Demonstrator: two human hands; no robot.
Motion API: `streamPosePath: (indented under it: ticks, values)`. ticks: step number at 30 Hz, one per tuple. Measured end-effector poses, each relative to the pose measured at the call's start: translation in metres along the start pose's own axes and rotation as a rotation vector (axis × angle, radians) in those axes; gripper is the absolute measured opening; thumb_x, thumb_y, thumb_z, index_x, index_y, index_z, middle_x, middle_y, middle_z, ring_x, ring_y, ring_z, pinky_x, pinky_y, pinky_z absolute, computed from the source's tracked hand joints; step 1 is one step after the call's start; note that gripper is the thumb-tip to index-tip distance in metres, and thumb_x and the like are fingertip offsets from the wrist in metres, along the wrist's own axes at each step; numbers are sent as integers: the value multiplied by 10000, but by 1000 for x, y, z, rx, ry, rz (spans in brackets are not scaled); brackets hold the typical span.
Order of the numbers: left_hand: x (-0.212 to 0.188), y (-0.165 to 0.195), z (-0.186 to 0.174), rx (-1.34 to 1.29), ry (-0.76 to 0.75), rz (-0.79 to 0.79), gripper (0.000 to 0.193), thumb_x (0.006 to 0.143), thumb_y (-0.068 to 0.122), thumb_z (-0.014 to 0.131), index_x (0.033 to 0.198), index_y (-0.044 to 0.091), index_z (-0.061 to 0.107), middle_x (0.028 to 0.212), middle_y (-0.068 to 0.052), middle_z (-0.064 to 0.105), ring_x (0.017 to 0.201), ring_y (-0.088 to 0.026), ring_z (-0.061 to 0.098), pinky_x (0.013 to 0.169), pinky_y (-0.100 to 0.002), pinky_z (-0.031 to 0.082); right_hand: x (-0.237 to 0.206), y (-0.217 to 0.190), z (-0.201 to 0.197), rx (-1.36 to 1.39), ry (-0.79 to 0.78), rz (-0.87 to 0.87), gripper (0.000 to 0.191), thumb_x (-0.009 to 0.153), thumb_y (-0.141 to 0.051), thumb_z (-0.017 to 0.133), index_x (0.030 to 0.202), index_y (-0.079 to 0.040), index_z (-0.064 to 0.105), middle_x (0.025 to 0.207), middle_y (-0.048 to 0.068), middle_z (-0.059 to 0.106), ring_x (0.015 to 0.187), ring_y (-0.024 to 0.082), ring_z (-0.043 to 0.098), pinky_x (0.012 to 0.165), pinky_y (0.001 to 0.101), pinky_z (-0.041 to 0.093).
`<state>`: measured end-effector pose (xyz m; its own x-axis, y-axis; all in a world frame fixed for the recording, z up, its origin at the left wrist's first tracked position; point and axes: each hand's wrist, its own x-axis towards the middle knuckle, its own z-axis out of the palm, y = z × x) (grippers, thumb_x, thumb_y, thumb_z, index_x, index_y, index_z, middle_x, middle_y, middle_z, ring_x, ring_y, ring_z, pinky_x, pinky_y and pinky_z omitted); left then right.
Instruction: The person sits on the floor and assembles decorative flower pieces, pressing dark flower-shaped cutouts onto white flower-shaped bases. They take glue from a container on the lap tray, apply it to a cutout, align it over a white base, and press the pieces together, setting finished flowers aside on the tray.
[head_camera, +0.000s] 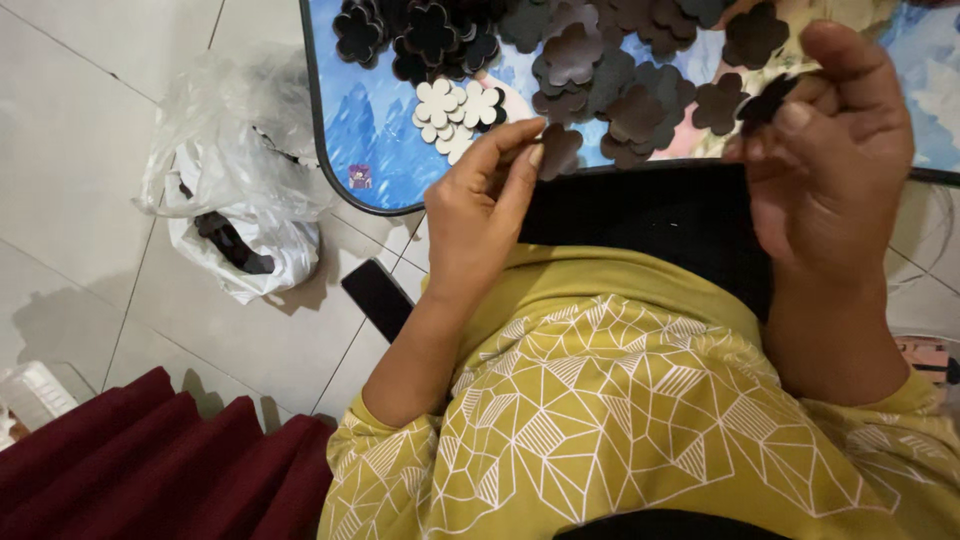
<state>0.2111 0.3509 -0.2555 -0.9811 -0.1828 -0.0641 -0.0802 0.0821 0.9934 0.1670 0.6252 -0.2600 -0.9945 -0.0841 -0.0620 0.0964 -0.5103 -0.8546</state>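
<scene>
Dark brown flower cutouts (600, 70) heaped on the tray-table (350, 160), a few pale ones (455, 108) beside. Left hand (480, 215) pinches one dark flower (560, 150) at the table's near edge; right hand (830, 150) pinches another piece (765, 100), thumb up. Risk imo: edge-held piece slips to the lap, or a wrist nudges the pile onto the floor by the plastic bag (230, 200).

A small table (340, 180) stands in front of me, its near edge just above my lap. On it lies a heap of flower-shaped cutouts (610, 80) spread across the far and middle part, with a smaller cluster of flower cutouts (455, 110) at the heap's left, nearer me. To the left of the table, on the floor (80, 150), sits a plastic bag (235, 190). Behind that, at my left side, lies a folded cloth (150, 460).
</scene>
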Motion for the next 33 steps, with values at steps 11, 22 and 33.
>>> streamPosePath:
  ticks: [11, 22, 33]
  values:
    - [20, 15, 31, 847, 139, 734, 310, 1018, 77, 788, 1310, 119, 693, 1209, 6, 702, 1135, -199, 598, 924, -320, 541, -2, -13, -23, -97, 44, -65, 320, 1116, 32, 644, 1416, 14, 531, 878, 82, 601, 758, 176, 634, 833, 387, 571]
    - [27, 17, 59, 876, -17, 685, 248, 908, 159, 809, 1136, 115, 723, 1132, 3, 638, 1140, -236, 545, 1010, -409, 481, 13, -10, 4, 134, -124, 166, 427, 1079, 52, 629, 1481, 22, 488, 1018, 111, 692, 887, 157, 666, 1149, 477, 545]
    - [35, 29, 57, 463, 74, 434, 126, 1037, 96, 733, 1153, 79, 686, 1171, -42, 673, 990, -201, 703, 876, -312, 594, 16, -9, -5, 146, -159, 179, 467, 1075, 62, 625, 1510, 18, 460, 1099, 151, 704, 920, 161, 663, 1131, 450, 491]
